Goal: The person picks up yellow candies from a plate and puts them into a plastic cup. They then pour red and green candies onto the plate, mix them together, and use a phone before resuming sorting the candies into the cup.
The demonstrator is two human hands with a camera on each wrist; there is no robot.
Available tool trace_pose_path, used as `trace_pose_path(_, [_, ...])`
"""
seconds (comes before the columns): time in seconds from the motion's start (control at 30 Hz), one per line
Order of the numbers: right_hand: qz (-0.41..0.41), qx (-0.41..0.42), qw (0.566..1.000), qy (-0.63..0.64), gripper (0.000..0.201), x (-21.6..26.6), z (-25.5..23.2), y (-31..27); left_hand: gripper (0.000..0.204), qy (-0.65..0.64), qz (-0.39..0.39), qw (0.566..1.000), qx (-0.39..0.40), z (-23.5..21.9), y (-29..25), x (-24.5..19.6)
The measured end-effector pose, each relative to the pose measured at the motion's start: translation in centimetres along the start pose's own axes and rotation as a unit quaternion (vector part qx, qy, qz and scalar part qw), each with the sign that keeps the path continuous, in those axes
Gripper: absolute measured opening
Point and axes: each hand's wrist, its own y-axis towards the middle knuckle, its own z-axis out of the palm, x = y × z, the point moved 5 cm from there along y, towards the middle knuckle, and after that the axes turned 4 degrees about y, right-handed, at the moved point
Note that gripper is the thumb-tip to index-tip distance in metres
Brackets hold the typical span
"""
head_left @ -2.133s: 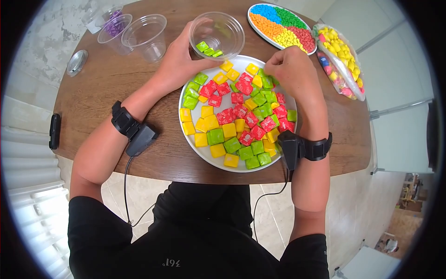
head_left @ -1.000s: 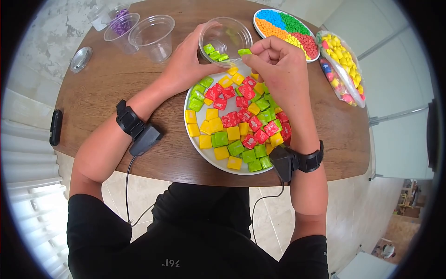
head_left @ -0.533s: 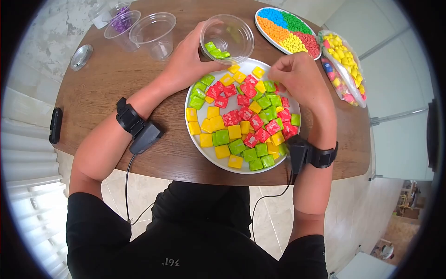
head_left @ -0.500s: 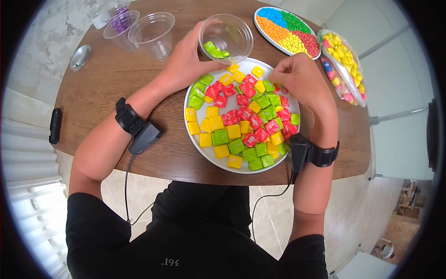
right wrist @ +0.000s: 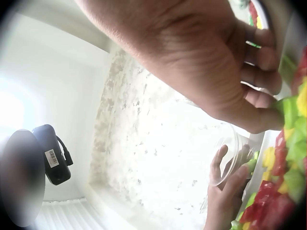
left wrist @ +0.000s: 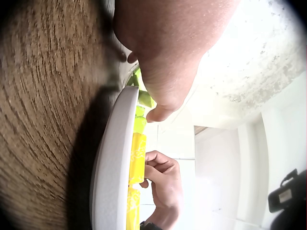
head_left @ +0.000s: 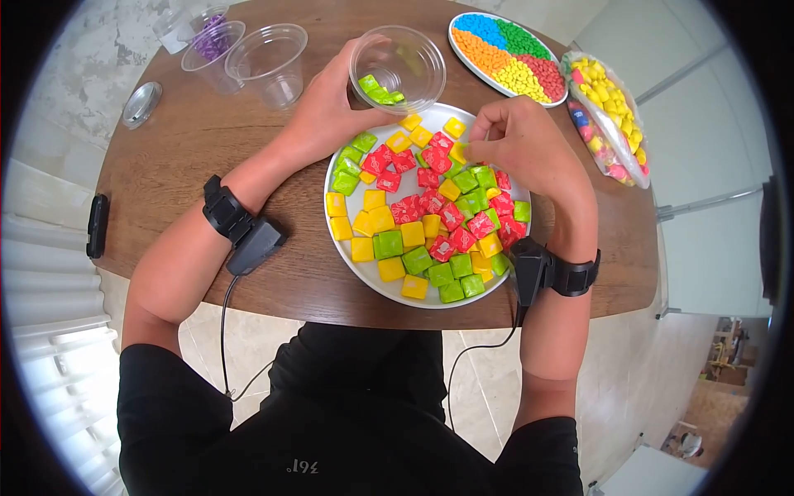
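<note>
A mottled pale wall (head_left: 103, 83) and tiled floor (head_left: 207, 347) border the brown wooden surface (head_left: 178, 207), where a white plate (head_left: 368, 274) sits close to the person. The left hand (head_left: 331, 107) grips a clear cup (head_left: 418, 70) at the plate's far edge, mouth upward, long axis apparently near upright, leftward of the right hand (head_left: 529, 145). That hand, nearer the plate's right-side wrapped squares (head_left: 451, 217), has bent fingers; whether it pinches the green square (right wrist: 289, 112) by its thumb cannot be told. Green pieces (head_left: 379, 89) lie inside the cup.
</note>
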Motion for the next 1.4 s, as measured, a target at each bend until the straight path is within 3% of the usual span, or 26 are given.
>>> trace_pose_path(0.2, [-0.098, -0.088, 0.985, 0.112, 0.016, 2.8, 0.5, -0.1, 0.088, 0.011, 0.000, 1.000, -0.001, 0.0, 0.0, -0.1])
trace_pose_path(0.47, [-0.114, -0.105, 0.955, 0.253, 0.005, 3.7, 1.4, 0.3, 0.089, 0.023, 0.009, 1.000, -0.003, 0.0, 0.0, -0.3])
trace_pose_path(0.63, [-0.134, -0.155, 0.908, 0.366, 0.018, 4.8, 1.9, 0.3, 0.089, 0.005, -0.004, 1.000, 0.002, 0.0, 0.0, -0.3])
trace_pose_path(0.73, [-0.149, -0.204, 0.920, 0.300, 0.024, 4.7, 0.8, -0.2, 0.088, 0.011, 0.026, 0.999, -0.029, 0.0, 0.0, 0.2])
trace_pose_path(0.83, [-0.113, -0.239, 0.927, 0.265, 0.021, 3.0, -1.0, -0.2, 0.087, 0.017, 0.024, 0.999, -0.038, 0.0, 0.0, 0.3])
trace_pose_path(0.9, [-0.022, -0.239, 0.968, 0.080, 0.019, 1.5, -2.2, -0.1, 0.088, 0.011, 0.021, 0.999, -0.034, -0.1, 0.0, 0.4])
trace_pose_path(0.97, [0.021, -0.224, 0.973, 0.049, 0.020, 0.0, -2.8, -0.1, 0.088, 0.003, 0.020, 0.999, -0.029, 0.0, 0.0, 0.4])
trace_pose_path(1.03, [0.061, -0.154, 0.985, -0.051, 0.019, -1.2, -2.7, 0.0, 0.088, -0.007, 0.020, 0.999, -0.031, 0.0, 0.0, 0.5])
trace_pose_path(1.13, [0.081, -0.084, 0.989, -0.096, 0.020, -1.5, -2.5, -0.2, 0.088, -0.003, 0.020, 0.999, -0.033, 0.0, 0.0, 0.6])
trace_pose_path(1.23, [0.019, -0.072, 0.990, -0.122, 0.022, -1.2, -2.2, -0.2, 0.088, -0.011, 0.018, 0.999, -0.034, 0.1, 0.0, 0.7])
trace_pose_path(1.4, [0.027, -0.041, 0.986, -0.156, 0.024, -0.9, -1.8, -0.6, 0.088, -0.003, 0.020, 0.999, -0.033, 0.0, 0.0, 0.5])
